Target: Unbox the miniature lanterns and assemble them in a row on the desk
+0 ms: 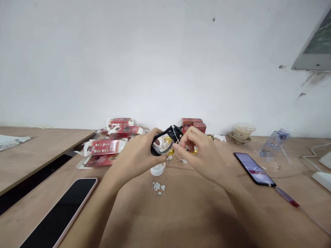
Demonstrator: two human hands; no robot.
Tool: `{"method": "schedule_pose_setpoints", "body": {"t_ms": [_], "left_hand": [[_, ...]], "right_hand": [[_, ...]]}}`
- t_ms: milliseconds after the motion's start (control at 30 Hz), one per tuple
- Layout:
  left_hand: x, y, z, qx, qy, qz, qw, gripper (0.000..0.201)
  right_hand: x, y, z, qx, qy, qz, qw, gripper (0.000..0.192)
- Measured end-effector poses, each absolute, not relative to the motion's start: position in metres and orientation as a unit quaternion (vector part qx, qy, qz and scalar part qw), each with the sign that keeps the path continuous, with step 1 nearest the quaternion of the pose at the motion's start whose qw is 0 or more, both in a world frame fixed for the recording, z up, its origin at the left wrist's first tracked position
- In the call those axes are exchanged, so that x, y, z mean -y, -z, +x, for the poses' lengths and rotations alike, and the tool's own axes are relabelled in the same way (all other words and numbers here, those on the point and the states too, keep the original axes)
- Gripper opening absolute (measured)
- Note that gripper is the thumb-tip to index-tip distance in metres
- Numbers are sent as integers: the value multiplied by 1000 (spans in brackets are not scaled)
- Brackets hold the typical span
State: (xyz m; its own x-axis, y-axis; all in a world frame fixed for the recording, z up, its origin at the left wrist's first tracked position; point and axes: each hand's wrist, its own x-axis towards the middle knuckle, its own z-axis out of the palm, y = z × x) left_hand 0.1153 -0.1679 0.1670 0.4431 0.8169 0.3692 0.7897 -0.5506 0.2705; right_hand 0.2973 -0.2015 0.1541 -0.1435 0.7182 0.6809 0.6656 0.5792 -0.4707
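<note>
My left hand (138, 150) is closed around the side of a black curved frame (155, 141), held up above the table. At the frame's right end is a thicker black part, with a thin whitish wire piece (176, 134) across it. The fingertips of my right hand (200, 150) are pinched together at the lower end of that wire piece. Beneath the hands a small white cup-shaped piece (157, 170) stands on the table. Nearer to me lie small bent wires and flat metal bits (159, 187). Gold and clear pieces (169, 140) show behind the frame, partly hidden.
Opened red boxes (103, 147) pile up at left; closed red boxes (199, 127) stand by the wall. A phone (62, 210) lies at front left, another phone (254, 169) with a cable at right. A drink cup (243, 131) and a clear bottle (276, 139) stand back right.
</note>
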Motion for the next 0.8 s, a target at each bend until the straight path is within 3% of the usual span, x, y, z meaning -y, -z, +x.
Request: {"method": "schedule_pose_setpoints", "body": {"t_ms": [133,267,367,567,800], "left_hand": [[164,-170,99,-462,-232,856,24,48],[165,-176,92,-371,-189,906,76,54],[170,-179,92,-314,-159,929,117,62],[173,-179,92,-295,-156,938,96,68],[175,-181,93,-347,-134,927,53,68]], "right_hand": [[200,-161,311,708,22,-434,556,23],[197,-162,323,679,-9,-441,587,17],[195,-162,327,695,-52,-447,561,13],[199,-165,323,764,-117,-455,443,12],[193,-159,318,760,-59,-472,442,13]]}}
